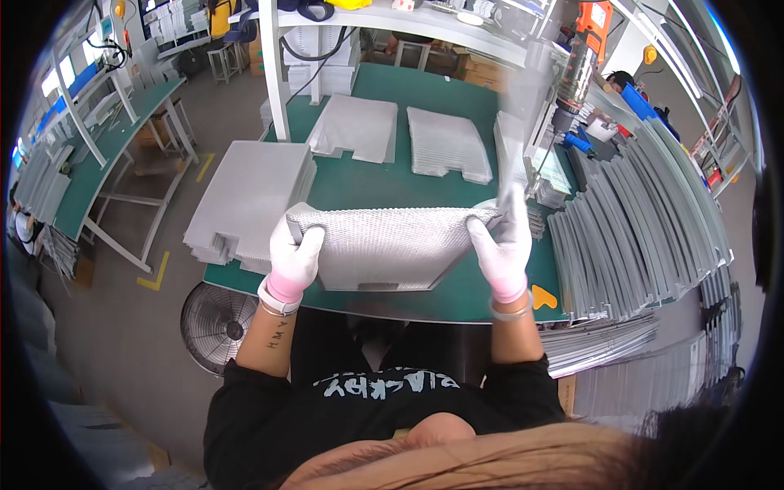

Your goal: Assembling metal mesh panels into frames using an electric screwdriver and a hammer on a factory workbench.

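Two hands, left hand and right hand, each have the grip clamped on one upper corner of a silver mesh panel at the front of the green counter. Its longer visible edge runs left-right, parallel to the counter front. A panel stack occupies the counter's left; a fan stands on the floor beside its front-left corner. Fingers behind the panel are hidden.

Open tabletop runs between held panel and rear stacks.
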A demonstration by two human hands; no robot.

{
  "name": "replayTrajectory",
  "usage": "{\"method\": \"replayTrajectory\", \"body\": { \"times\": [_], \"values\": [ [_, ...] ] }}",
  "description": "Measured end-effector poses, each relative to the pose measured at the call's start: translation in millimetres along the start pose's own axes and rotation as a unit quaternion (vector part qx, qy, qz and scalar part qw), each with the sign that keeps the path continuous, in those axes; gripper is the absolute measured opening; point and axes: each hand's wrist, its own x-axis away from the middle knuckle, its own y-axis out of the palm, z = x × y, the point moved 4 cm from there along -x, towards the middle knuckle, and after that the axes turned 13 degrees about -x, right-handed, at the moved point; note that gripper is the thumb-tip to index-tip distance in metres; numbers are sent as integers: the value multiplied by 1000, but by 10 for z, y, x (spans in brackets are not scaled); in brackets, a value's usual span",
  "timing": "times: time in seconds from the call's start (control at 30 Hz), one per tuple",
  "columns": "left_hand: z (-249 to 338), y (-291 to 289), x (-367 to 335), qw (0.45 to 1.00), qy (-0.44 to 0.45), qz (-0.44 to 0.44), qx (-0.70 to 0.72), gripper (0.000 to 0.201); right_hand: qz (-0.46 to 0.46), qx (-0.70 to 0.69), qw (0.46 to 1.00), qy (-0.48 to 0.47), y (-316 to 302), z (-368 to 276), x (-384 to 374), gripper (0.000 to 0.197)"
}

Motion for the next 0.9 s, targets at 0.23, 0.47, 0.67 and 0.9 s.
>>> {"method": "replayTrajectory", "body": {
  "times": [0.23, 0.47, 0.67, 0.9],
  "values": [
    [-60, 19, -67, 1000, 8, -17, -10, 6, -253, 94, 962, -37, -165, -476, -584, 47],
    [-46, 0, -53, 999, -6, -35, -21, 7, -392, 150, 904, -78, -43, -725, -752, 59],
    [53, -73, -68, 996, -17, -82, -42, 14, -470, 106, 871, -95, 201, -754, -821, 39],
    [419, 0, -256, 990, 10, -141, 20, 16, -452, 97, 880, -110, 512, -759, -784, 19]
  ]
}}
